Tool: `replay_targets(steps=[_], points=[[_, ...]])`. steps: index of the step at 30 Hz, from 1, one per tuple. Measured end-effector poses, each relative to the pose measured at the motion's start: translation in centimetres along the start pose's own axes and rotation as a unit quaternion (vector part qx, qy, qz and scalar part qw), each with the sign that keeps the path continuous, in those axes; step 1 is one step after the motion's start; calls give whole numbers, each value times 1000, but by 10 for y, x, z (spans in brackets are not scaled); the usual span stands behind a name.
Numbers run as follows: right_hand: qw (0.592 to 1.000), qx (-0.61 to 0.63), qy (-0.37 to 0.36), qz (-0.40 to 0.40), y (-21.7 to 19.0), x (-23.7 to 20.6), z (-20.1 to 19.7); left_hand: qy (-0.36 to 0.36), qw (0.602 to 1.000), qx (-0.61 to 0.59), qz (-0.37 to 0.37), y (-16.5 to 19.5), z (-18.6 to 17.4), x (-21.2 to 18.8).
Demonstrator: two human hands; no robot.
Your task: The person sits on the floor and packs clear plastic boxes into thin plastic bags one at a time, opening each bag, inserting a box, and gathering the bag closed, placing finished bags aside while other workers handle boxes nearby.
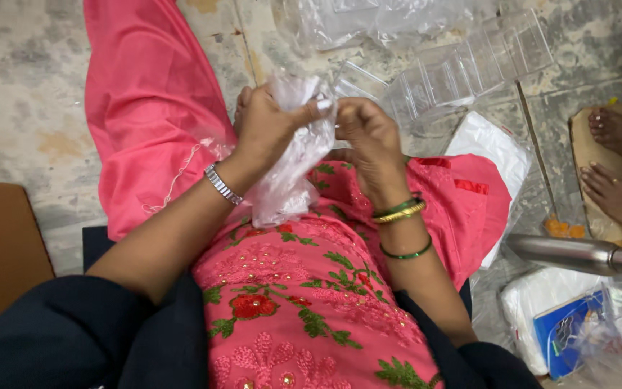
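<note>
My left hand [271, 122] and my right hand [370, 137] are raised together over my lap, both pinching the top of a crumpled clear plastic bag [289, 173]. The bag hangs down between my wrists onto pink embroidered cloth [311, 288]. A silver watch is on my left wrist; green and gold bangles are on my right. What is inside the bag cannot be made out.
Clear plastic boxes [469, 68] and more clear bags [368, 21] lie on the stone floor ahead. A white packet [494, 148], a steel bottle [577, 253] and a blue-and-white package [566, 324] are at the right. Another person's feet [613, 158] rest at the right edge. Brown cardboard [1, 245] is at left.
</note>
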State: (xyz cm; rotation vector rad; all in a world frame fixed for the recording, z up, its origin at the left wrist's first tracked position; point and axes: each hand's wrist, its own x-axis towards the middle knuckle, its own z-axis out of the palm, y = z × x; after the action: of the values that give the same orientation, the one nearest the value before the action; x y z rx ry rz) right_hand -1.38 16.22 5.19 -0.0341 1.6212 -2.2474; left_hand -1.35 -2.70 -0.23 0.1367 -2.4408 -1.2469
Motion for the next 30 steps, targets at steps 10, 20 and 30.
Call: replay_targets(steps=[10, 20, 30], points=[[992, -28, 61, -104, 19, 9, -27, -52, 972, -188, -131, 24, -8, 2], [977, -60, 95, -181, 39, 8, -21, 2, 989, -73, -130, 34, -4, -3], [987, 8, 63, -145, 33, 8, -24, -114, 873, -434, -191, 32, 6, 2]])
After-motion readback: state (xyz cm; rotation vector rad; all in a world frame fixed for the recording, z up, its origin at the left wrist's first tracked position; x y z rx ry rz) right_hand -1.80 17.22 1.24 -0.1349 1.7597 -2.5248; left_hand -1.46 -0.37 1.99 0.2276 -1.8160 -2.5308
